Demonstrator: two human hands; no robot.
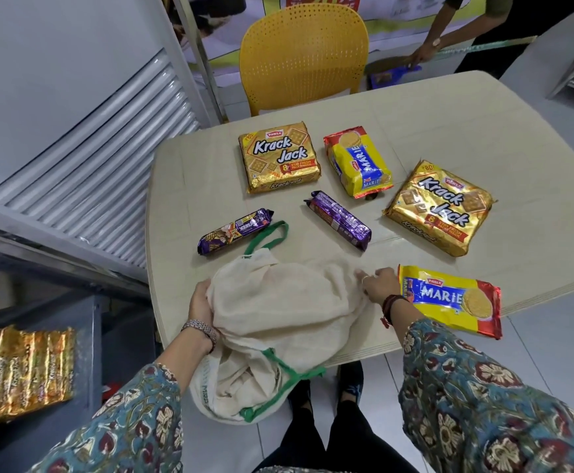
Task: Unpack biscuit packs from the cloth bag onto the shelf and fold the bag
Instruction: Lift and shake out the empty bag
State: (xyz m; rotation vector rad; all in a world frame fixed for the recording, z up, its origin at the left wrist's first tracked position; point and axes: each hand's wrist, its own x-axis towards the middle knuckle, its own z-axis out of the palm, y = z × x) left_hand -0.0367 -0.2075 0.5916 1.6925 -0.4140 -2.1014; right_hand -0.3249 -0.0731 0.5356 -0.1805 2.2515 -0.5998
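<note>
A cream cloth bag with green handles lies crumpled over the near edge of the beige table, its mouth hanging off toward me. My left hand grips its left side. My right hand pinches the cloth at its right side. On the table lie two gold Krack Jack packs, two yellow Marie packs and two purple biscuit rolls. Another gold Krack Jack pack rests on a grey shelf at lower left.
A yellow plastic chair stands at the table's far side. A white louvred unit fills the left. Another person's arm reaches down at the top right. My feet stand on the tiled floor under the table edge.
</note>
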